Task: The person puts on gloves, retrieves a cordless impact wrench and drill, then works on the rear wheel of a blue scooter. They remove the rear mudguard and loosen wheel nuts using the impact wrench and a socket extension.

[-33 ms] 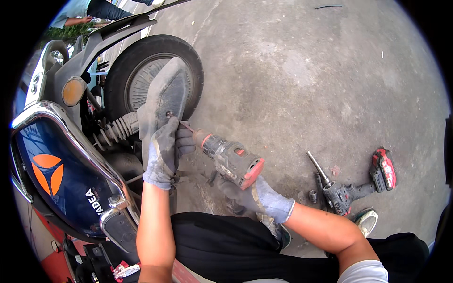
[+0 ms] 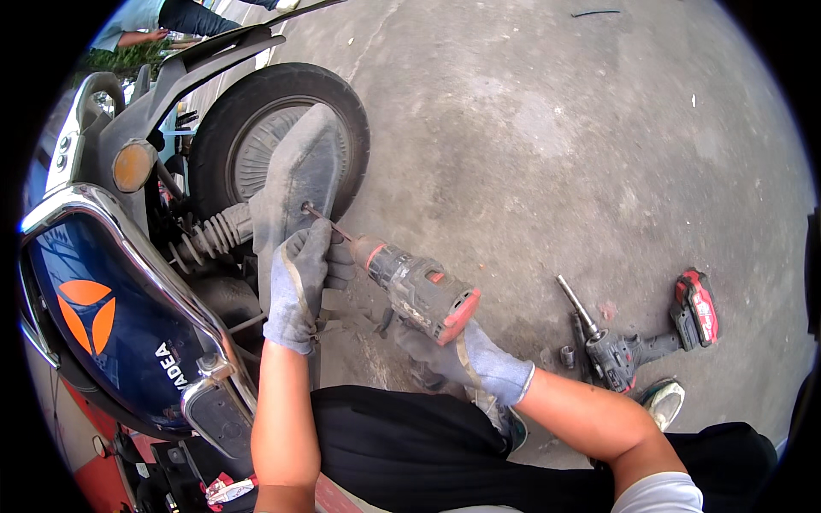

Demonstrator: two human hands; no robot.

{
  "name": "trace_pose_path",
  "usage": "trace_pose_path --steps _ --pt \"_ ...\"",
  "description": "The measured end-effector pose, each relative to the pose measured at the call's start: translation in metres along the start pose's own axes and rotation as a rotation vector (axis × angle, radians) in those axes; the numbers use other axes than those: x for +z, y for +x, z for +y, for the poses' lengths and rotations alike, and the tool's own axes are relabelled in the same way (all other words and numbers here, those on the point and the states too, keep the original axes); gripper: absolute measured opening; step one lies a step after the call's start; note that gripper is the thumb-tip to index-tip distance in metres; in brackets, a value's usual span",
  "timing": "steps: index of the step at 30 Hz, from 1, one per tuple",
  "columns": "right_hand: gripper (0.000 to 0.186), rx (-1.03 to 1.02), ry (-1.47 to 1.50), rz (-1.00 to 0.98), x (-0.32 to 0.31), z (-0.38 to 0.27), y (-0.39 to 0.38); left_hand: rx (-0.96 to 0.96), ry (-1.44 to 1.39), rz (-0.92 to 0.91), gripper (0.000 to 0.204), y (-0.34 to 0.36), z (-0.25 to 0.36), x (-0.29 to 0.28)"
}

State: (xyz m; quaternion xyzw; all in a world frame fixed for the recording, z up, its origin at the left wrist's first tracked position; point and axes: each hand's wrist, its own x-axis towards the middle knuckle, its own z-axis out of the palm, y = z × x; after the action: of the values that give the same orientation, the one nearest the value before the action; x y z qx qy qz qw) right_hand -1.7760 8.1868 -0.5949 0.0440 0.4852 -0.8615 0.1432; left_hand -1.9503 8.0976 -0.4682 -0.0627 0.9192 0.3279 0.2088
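My right hand (image 2: pixel 457 355), in a grey glove, grips the cordless drill (image 2: pixel 423 286) from below; the drill's body hides part of the fingers. Its long thin driver bit (image 2: pixel 332 222) points up and left, with the tip in a hole in the dusty grey plastic cover (image 2: pixel 299 171). My left hand (image 2: pixel 304 269), gloved too, is closed at the bit just below that hole, thumb tip against the shaft and fingers curled beneath. Behind the cover is the scooter's wheel (image 2: pixel 214 154), with a coil spring shock (image 2: pixel 209 239) beside it.
A second power tool (image 2: pixel 620 355) with a long socket and red battery lies on the concrete at right, beside a loose socket (image 2: pixel 567 356). The blue scooter body (image 2: pixel 111 308) and its chrome bar (image 2: pixel 158 265) fill the left. Another person (image 2: pixel 141 26) is at the upper left.
My left hand has slid slightly down and back from the hole, baring more of the bit. The drill has hardly moved.
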Motion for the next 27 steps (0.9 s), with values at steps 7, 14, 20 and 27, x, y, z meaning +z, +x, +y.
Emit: trace_pose_path --steps 7,14,20,27 --pt "0.047 -0.24 -0.13 -0.063 0.016 0.024 -0.009 1.107 0.737 -0.363 0.034 -0.066 0.034 0.068" --pt "0.052 -0.345 -0.552 -0.105 0.011 0.031 -0.006 1.068 0.734 -0.425 0.022 -0.059 0.028 0.065" --pt "0.052 -0.178 -0.19 -0.053 0.012 0.04 -0.014 1.021 0.782 -0.457 0.023 -0.057 0.031 0.07" --pt "0.053 -0.141 -0.464 -0.203 0.006 0.032 -0.006 1.077 0.729 -0.397 0.021 -0.054 0.029 0.071"
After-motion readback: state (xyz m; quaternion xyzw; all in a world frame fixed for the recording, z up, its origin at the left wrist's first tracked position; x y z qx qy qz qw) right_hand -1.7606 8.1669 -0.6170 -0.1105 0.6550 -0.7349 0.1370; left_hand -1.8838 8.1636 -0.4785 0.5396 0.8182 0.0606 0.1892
